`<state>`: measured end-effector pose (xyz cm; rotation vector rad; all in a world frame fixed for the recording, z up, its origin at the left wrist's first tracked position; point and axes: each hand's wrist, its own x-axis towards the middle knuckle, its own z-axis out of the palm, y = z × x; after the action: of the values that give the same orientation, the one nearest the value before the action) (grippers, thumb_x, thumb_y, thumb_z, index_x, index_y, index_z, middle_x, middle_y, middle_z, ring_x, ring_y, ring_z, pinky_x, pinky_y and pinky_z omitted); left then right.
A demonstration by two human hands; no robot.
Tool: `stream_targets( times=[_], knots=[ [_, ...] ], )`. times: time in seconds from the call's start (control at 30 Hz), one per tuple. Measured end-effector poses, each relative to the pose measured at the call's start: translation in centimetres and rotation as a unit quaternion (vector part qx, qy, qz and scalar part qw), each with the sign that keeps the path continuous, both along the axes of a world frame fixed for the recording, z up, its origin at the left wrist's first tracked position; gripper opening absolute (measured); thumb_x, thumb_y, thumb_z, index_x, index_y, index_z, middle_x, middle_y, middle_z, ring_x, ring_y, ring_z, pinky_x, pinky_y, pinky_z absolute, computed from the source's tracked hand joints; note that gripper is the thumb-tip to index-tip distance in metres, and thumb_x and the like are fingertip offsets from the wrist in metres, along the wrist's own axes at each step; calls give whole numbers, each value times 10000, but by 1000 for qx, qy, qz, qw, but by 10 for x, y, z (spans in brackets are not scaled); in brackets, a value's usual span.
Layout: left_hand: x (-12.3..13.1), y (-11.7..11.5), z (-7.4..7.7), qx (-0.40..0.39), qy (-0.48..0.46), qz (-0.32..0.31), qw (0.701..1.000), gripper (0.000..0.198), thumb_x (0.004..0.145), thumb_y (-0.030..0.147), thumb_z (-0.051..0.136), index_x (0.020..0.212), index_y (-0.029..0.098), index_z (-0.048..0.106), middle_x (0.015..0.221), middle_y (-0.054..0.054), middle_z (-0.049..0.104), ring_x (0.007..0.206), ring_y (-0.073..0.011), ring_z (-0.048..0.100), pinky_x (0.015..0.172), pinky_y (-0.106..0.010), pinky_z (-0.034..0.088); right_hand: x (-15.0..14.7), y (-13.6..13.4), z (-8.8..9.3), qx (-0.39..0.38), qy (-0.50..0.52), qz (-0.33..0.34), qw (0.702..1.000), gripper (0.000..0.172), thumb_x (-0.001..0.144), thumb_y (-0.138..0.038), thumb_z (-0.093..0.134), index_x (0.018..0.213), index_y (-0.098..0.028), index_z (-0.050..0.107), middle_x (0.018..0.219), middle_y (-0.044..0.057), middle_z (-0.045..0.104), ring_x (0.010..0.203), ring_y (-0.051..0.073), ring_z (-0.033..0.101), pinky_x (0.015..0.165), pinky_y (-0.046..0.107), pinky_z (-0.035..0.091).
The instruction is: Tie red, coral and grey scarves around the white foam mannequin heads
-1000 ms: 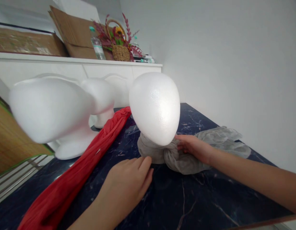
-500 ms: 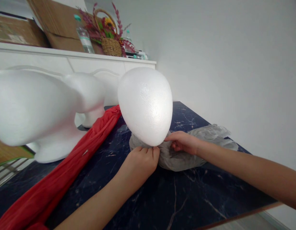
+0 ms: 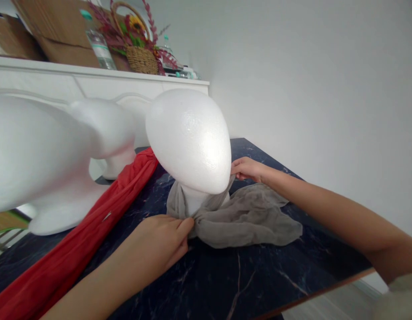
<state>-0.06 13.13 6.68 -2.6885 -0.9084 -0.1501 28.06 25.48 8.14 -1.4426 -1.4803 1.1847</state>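
A white foam mannequin head (image 3: 189, 138) stands on the dark marbled table, its neck showing below the chin. Around that neck passes a grey scarf (image 3: 246, 222), bunched at the front, with a loose length spread out to the right. My left hand (image 3: 172, 238) pinches the scarf at the gathered part in front of the neck. On the right side of the neck, my right hand (image 3: 247, 170) grips the scarf's loop between thumb and fingers and draws it outward. The back of the neck is hidden by the head.
A long red scarf (image 3: 102, 222) runs along the table (image 3: 206, 284) at left. Two more white foam heads (image 3: 35, 151) stand beyond it. Behind are a white cabinet (image 3: 59, 82) with a flower basket (image 3: 141, 58), water bottle (image 3: 99, 44) and cardboard boxes (image 3: 66, 31). A wall rises on the right.
My right hand has moved up and back beside the neck, pulling the scarf's loop outward. My left hand has shifted left and down. The grey scarf's loose part has slid nearer, and the neck now shows.
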Motion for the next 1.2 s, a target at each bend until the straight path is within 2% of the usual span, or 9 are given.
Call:
stream_targets(
  times=[0.13,0.23,0.37,0.47,0.53,0.73,1.0,1.1,1.2],
  knots=[
    [-16,0,-5,2,-4,11,1000,147,889,126,472,788,222,520,618,9,614,568,-219,622,538,-311,368,5,-7,-6,-11,-37,8,999,300,655,-232,835,566,-169,555,452,-31,491,435,79,422,421,196,320],
    [-19,2,-11,16,-7,12,1000,151,910,134,463,809,214,540,635,3,638,572,-222,634,554,-318,388,8,-33,-12,146,-163,-17,976,337,747,-352,781,647,-192,502,523,-41,490,478,87,397,471,221,265],
    [-17,5,-16,37,-25,15,999,154,939,155,449,886,203,585,698,-10,680,616,-223,663,583,-323,426,2,-76,-26,460,-398,84,789,292,936,-413,566,748,-193,532,640,-10,540,566,111,425,542,263,243],
    [-17,7,-18,64,-41,-2,997,185,968,175,410,924,197,588,742,-20,699,634,-216,673,611,-327,450,-14,-93,-37,547,-463,233,658,208,1001,-296,450,1020,-202,634,718,10,627,577,128,470,528,285,238],
    [-18,7,-19,72,-54,-28,996,207,986,191,379,930,194,578,748,-22,694,624,-209,665,615,-330,452,-24,-94,-39,558,-485,249,626,241,996,-220,430,1141,-187,620,789,25,664,578,136,489,507,294,231],
    [-31,0,-18,-28,-70,-33,997,169,976,148,385,907,208,528,706,21,623,631,-173,630,596,-285,431,-21,-90,-23,503,-498,271,653,169,984,-182,477,945,-137,635,866,57,671,647,150,556,518,285,296],
    [-40,-1,-15,-99,-48,25,994,146,986,157,390,934,214,513,759,14,622,697,-165,623,630,-267,415,-2,-83,-12,401,-293,367,786,45,918,-191,639,939,-183,678,1154,63,651,994,175,632,819,245,456],
    [-40,1,-12,-95,-46,19,994,141,990,168,387,946,214,513,764,12,625,692,-169,616,634,-279,411,-1,-80,-11,348,-245,379,822,44,894,-185,657,886,-195,699,1164,42,674,843,134,642,720,222,450],
    [-41,3,-11,-105,-43,32,993,141,992,178,392,939,215,517,770,12,628,705,-169,626,638,-281,416,5,-76,-8,288,-230,374,851,89,895,-237,658,844,-192,714,926,19,705,668,112,598,607,219,410]
  ],
)
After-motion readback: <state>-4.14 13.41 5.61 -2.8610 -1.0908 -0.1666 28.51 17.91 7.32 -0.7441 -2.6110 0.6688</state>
